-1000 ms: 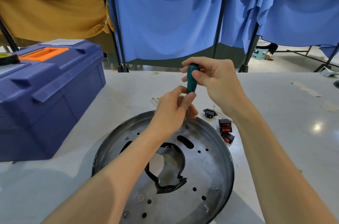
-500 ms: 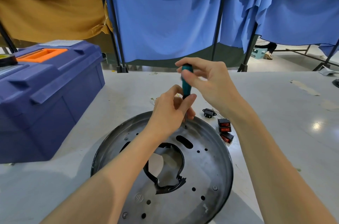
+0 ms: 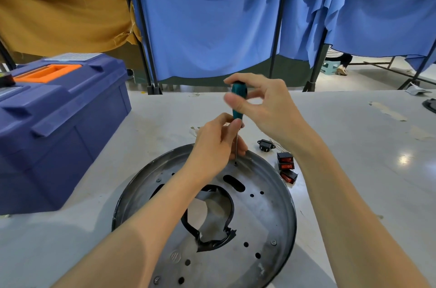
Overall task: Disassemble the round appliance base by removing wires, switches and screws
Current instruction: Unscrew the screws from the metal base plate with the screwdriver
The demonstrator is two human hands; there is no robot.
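One round appliance base, dark metal, flat on the bench at near centre, with a black plastic ring at its middle opening. One screwdriver, teal handle, upright, tip set on a screw near the base's far rim. Right hand: grip narrow, thumb and fingertips pinching the handle top. Left hand: grip curled round the shaft just below the handle. Three red rocker switches and one black socket, on the bench just beside the base's far right edge. One blue toolbox, orange handle, at left
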